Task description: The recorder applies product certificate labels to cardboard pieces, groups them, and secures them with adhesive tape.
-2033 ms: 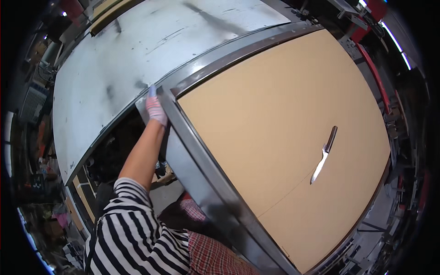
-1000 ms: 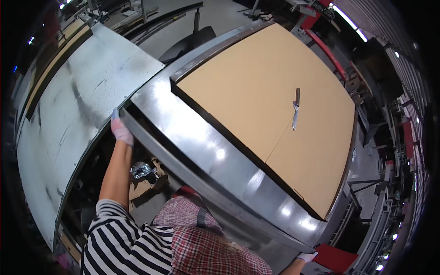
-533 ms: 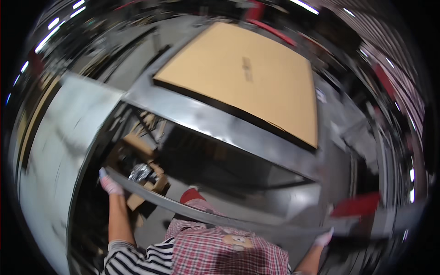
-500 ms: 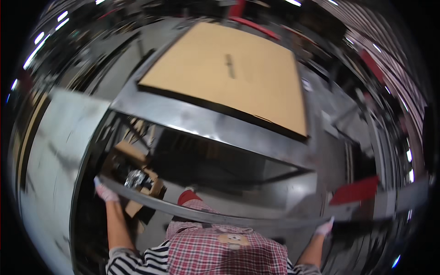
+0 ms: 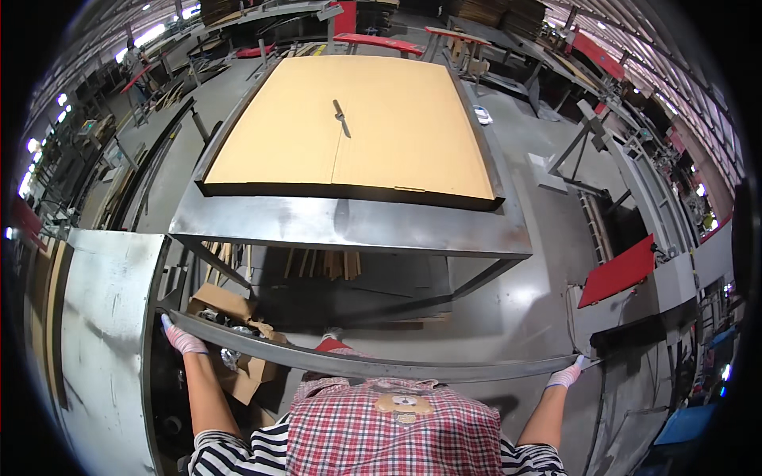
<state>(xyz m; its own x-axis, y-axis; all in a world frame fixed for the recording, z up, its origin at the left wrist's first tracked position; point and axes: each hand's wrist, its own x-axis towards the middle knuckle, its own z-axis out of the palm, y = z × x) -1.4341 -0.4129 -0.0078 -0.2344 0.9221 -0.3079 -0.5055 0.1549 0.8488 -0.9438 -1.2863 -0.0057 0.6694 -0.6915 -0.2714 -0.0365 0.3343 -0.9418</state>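
Metal bar (image 5: pixel 381 368), long and grey, seen in the head view: held crosswise near the top of the checked apron (image 5: pixel 389 436), on the near side of the worktop (image 5: pixel 349 222) and apart from it. To hold well, probably best to raise both ends evenly, glance at each end in turn and turn slowly, being likely to swing wide at the tips. Watch the left end most: close to the edge of the pale panel (image 5: pixel 103 293) and crossing in front of the cardboard box (image 5: pixel 218 300). Allow room on the right too, with the red plate (image 5: pixel 619 271) beyond that end. Leave alone the knife (image 5: pixel 341 119), lying on the tan board (image 5: pixel 413 119), well apart from the bar.

Gripped at the left end by the gloved left fingers (image 5: pixel 176 333), closed on the metal; gripped likewise at the right end by the right fingers (image 5: pixel 571 370). Touching at both ends, free along the whole span between. Cannot tell the curl underneath, partly hidden. Better to wrap fully than to pinch at the corners, for fear of slipping.
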